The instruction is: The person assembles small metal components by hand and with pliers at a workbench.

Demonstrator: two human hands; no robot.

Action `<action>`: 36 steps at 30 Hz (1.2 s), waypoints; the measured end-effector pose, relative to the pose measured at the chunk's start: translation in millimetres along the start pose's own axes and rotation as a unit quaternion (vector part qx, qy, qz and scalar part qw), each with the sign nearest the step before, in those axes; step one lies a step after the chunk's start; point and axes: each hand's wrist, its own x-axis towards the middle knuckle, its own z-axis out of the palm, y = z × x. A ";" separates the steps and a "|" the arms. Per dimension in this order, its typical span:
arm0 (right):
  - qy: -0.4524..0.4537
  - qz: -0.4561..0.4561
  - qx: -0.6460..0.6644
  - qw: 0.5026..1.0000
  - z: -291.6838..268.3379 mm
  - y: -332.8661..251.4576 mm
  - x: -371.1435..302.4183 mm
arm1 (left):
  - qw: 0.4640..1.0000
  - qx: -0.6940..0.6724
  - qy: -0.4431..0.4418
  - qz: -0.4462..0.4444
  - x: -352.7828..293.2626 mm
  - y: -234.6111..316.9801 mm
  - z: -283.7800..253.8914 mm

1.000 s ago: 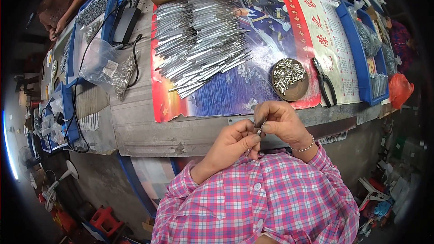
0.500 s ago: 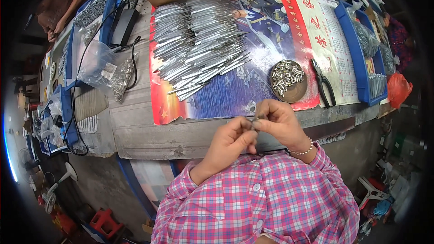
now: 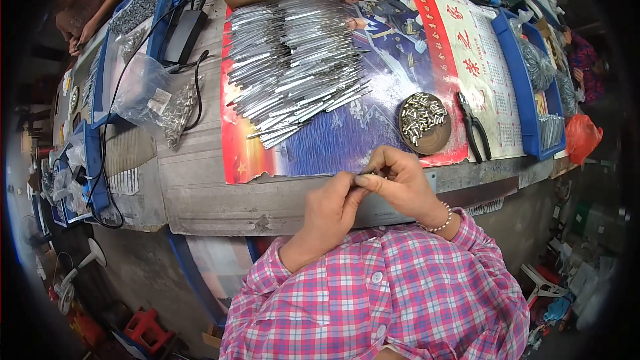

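Observation:
My left hand (image 3: 330, 208) and my right hand (image 3: 397, 183) meet fingertip to fingertip above the table's front edge. Both are closed in a pinch, and a small dark bit shows between the fingertips, too little of it visible to name. Beyond my right hand stands a round brown dish (image 3: 437, 141) holding many small silvery metal sleeves (image 3: 421, 117). Farther off to the left lies a wide layered pile of thin flat metal strips (image 3: 300, 67) with holes at their ends. Black-handled pliers (image 3: 475, 127) rest to the right of the dish.
A colourful poster sheet (image 3: 320, 150) covers part of the grey table (image 3: 193, 193). At left are a plastic bag of metal parts (image 3: 177, 113), a black cable (image 3: 107, 140) and blue trays (image 3: 100, 177). Another blue tray (image 3: 527, 93) and a red bag (image 3: 583, 139) stand at right. Other people sit beyond.
My left hand has turned more upright, its fingers closing in against the right fingertips. Both hands have shifted slightly left, still pinched together.

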 end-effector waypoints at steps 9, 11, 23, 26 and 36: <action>0.059 -0.199 -0.448 0.870 -82.3 -39.5 117.6 | 0.842 -0.465 -0.160 -0.221 -12.5 7.2 -26.7; 0.052 -0.255 -0.506 0.822 -102.9 -23.3 148.1 | 0.850 -0.454 -0.158 -0.214 -14.8 9.9 -23.7; -0.040 -0.340 -0.639 0.689 -98.8 -5.2 185.4 | 0.869 -0.417 -0.130 -0.232 -23.8 1.1 -27.9; -0.047 -0.340 -0.635 0.693 -104.3 -6.0 184.3 | 0.872 -0.416 -0.128 -0.225 -20.2 2.7 -24.3; -0.030 -0.323 -0.652 0.685 -138.9 -27.8 139.7 | 0.862 -0.421 -0.137 -0.246 -14.7 3.4 -18.6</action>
